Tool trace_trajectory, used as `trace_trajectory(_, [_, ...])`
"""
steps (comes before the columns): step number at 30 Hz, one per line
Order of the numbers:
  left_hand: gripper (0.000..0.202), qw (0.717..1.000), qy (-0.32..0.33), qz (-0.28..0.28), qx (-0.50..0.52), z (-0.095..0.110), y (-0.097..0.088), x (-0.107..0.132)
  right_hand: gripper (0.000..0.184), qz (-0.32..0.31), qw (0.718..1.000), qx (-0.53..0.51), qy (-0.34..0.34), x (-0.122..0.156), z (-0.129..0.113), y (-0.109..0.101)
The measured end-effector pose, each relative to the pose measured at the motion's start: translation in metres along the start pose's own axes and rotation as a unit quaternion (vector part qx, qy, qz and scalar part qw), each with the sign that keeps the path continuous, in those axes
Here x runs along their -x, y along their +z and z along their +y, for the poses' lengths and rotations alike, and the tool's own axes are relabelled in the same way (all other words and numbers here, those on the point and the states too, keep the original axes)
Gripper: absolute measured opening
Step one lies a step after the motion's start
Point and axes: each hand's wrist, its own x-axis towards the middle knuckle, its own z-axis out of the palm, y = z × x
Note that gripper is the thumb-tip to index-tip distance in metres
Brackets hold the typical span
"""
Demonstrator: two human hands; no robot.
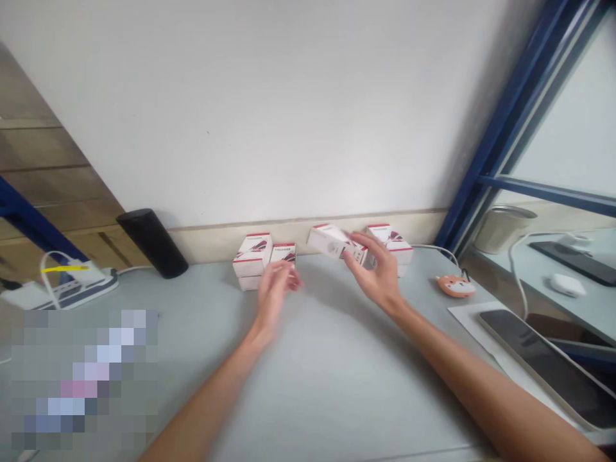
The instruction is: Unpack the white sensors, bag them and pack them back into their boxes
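My right hand point(380, 273) grips a small white cardboard box point(327, 241) with a red edge, tilted and raised above the desk. Just behind that hand, more white and red boxes point(392, 239) sit against the wall. On the left, my left hand point(275, 292) has its fingers loosely bent and apart, with nothing visible in them. It is in front of a stack of similar boxes point(253, 251) and a lower box point(285, 249) beside it. Whether its fingertips touch that lower box I cannot tell.
A black cylindrical speaker-like object point(153, 244) leans by the wall at left, near a power strip point(91, 289) with cables. At right are an orange animal-face case point(455, 286) and a phone point(543, 359) on a white sheet. A blurred patch covers the lower left.
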Motion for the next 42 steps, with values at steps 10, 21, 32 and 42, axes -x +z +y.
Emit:
trace_trajectory(10, [0.065,0.995,-0.029,-0.026,0.096,-0.008,0.016,0.013,0.042,-0.219,0.918,-0.242,0.227,0.034,-0.027,0.027])
trace_trajectory(21, [0.064,0.993,0.084,-0.059,-0.065,-0.013,0.019,0.023,0.038,-0.132,0.989,-0.025,-0.067,0.036,-0.032,0.018])
trace_trajectory(32, [0.077,0.822,0.507,-0.031,-0.256,-0.018,0.013,0.026,0.032,-0.055,0.935,-0.253,0.242,0.019,-0.033,0.016])
trace_trajectory(42, [0.047,0.710,0.606,-0.089,-0.347,0.000,0.013,0.030,0.027,-0.212,0.816,-0.370,0.391,0.018,-0.028,0.019])
